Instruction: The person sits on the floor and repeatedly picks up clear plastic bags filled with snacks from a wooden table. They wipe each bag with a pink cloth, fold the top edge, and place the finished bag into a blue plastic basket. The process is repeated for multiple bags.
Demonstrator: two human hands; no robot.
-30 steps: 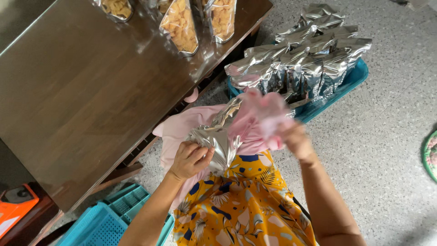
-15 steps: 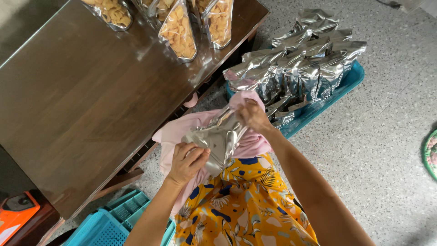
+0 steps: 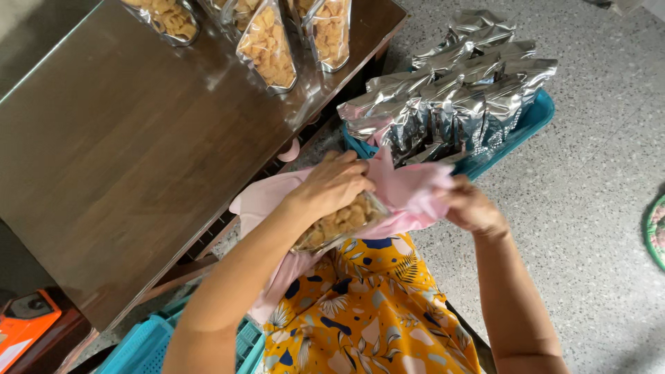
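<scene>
Over the lap, left hand point(image 3: 332, 185) grips the light, crackly snack pouch point(image 3: 337, 223); right hand point(image 3: 471, 206) pinches the soft pink cloth point(image 3: 409, 194). The pouch is best held by its edges.

Three clear snack pouches point(image 3: 267, 45) on the table, one in hand point(image 3: 339, 225)

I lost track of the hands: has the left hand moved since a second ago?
Yes. The left hand has moved up over the snack pouch, toward the teal tray.
</scene>
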